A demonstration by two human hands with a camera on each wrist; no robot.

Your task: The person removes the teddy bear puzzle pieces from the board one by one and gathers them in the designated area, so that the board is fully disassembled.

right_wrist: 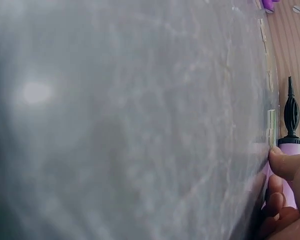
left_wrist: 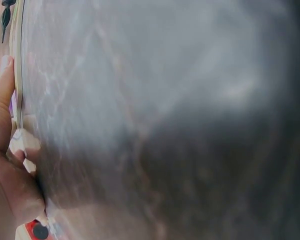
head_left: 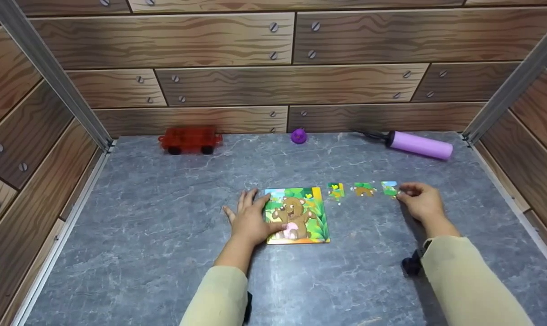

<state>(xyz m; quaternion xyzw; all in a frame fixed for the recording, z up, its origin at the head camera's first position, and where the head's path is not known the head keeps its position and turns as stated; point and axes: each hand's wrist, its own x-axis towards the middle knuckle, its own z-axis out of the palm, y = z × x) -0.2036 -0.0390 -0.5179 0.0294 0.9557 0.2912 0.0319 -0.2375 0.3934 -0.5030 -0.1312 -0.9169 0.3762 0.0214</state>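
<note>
A square jigsaw puzzle with a brown bear lies flat on the table. My left hand rests at its left side, fingers spread and thumb lying over the bear's lower part. To the right of the puzzle, loose pieces lie in a row: a green and orange piece, a brown and green piece and a blue and green piece. My right hand pinches the blue and green piece at its right edge, between thumb and forefinger. In the right wrist view the thumb meets the piece's edge.
Along the back wall stand a translucent red toy wagon, a small purple toy and a lilac hand pump with a black nozzle. Wood-patterned panels enclose the grey marbled table at the back and both sides.
</note>
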